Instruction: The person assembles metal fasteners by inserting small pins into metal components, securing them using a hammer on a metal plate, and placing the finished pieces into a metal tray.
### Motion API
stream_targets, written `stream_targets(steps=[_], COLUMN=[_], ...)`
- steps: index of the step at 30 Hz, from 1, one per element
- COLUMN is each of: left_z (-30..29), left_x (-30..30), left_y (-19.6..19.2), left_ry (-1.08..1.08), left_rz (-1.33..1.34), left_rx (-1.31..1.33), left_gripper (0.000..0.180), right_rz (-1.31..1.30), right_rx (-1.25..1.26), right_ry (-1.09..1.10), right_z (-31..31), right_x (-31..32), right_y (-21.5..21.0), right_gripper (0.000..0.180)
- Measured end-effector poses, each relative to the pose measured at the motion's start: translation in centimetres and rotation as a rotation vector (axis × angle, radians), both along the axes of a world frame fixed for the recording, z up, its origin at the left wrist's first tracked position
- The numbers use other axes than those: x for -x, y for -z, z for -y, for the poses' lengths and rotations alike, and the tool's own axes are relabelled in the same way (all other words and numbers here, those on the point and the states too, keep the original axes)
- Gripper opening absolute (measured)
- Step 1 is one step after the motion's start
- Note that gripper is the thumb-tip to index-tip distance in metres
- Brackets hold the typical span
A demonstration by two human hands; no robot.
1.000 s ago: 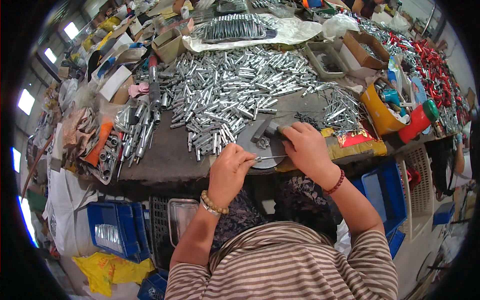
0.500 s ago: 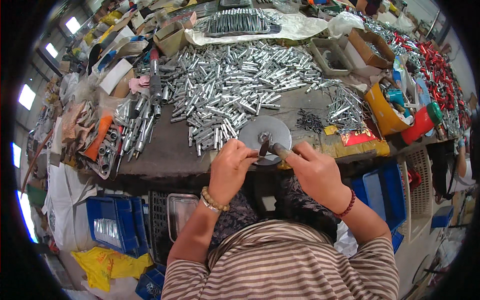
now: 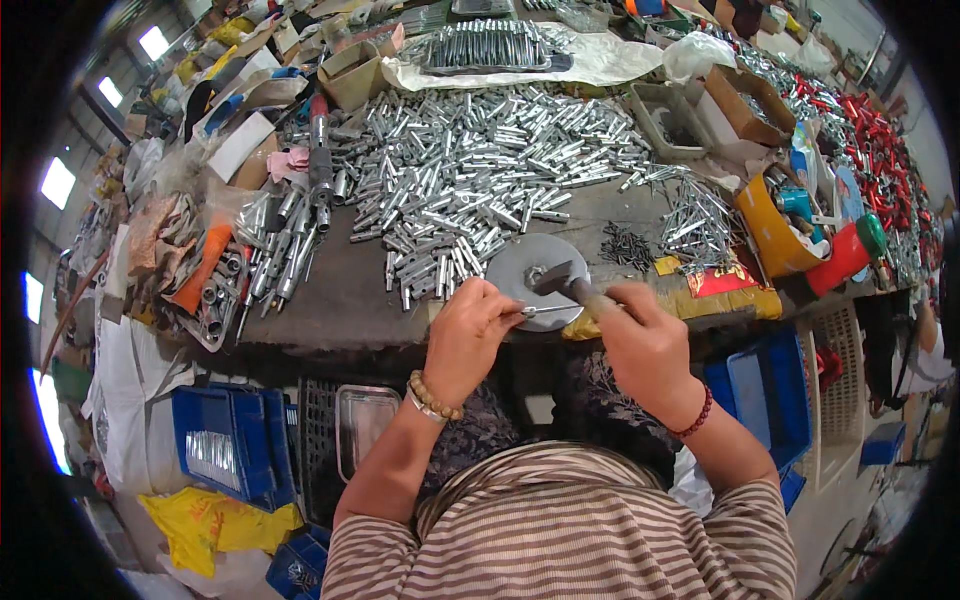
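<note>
Pinching a slim metal pin between the fingertips of my left hand, I kept it low over the near edge of the round steel disc, which served as my striking plate at the front of the workbench. Its long axis ran roughly left to right, the free end pointing toward my right hand, so the tip sat where a blow could reach it. That hand was wrapped tight around the handle of a small hammer, head poised above the disc. Behind lay the heap of silvery metal tubes, near enough to reach. Whether the pin touched the disc I could not tell.
</note>
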State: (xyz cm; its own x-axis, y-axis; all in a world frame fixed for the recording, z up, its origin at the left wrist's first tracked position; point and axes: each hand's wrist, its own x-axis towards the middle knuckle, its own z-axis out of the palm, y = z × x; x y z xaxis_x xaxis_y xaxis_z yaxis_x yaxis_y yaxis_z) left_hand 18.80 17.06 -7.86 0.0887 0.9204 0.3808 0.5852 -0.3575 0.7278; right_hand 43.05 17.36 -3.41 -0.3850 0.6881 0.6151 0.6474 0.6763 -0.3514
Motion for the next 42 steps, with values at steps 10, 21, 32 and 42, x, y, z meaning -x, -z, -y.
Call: stream_targets(steps=[10, 21, 32, 42], left_z=[-0.4, -0.7, -0.2, 2.3], left_x=[0.4, 0.5, 0.7, -0.7], left_y=[0.4, 0.5, -0.1, 0.8], left_ry=[0.021, 0.038, 0.058, -0.137], left_rz=[0.011, 0.052, 0.049, 0.079], left_rx=[0.005, 0.008, 0.069, -0.143], left_gripper=[0.015, 0.014, 0.013, 0.036], right_rz=[0.231, 0.138, 0.198, 0.06], right_rx=[0.092, 0.171, -0.084, 0.6], right_ry=[0.03, 0.017, 0.013, -0.075], right_z=[0.2, 1.1, -3.2, 1.3], right_x=[-0.2, 0.5, 0.9, 1.4], right_y=[1.1, 0.6, 0.8, 1.5], right_gripper=[0.039, 0.037, 0.028, 0.015])
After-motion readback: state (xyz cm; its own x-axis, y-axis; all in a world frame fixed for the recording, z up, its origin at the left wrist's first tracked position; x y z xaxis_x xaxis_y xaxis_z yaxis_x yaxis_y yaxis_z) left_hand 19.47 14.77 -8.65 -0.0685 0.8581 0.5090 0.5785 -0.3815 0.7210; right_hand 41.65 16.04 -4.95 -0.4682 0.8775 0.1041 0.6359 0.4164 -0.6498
